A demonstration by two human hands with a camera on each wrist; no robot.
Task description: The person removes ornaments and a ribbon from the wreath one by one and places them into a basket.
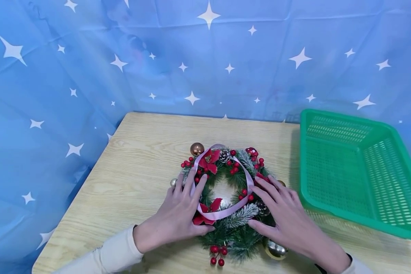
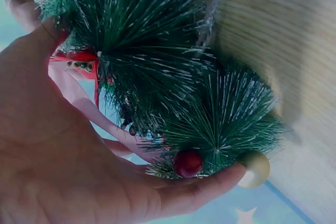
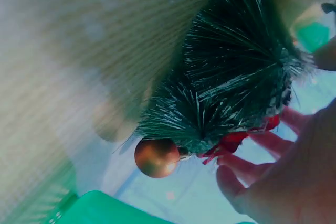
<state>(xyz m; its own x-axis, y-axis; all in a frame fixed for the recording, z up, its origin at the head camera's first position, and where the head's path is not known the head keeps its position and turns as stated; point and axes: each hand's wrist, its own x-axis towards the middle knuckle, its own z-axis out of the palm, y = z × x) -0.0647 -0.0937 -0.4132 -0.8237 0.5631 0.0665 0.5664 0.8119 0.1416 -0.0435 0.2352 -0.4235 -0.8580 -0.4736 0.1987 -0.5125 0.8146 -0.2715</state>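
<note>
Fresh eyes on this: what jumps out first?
First, the green wreath with red flowers and a pale purple ribbon, on the table between the person's left grip and right grip. Then the bright green basket at the right of the head view. Behind everything, a blue backdrop with white stars.

Wreath (image 1: 241, 217) lies on tabletop (image 1: 133, 167); ribbon (image 1: 222, 214) lies on wreath. Basket (image 1: 339, 179) stands right of wreath; curtain (image 1: 260, 49) hangs behind wreath. Left hand (image 1: 178, 217) at wreath's left side, right hand (image 1: 289, 219) at its right side.
</note>
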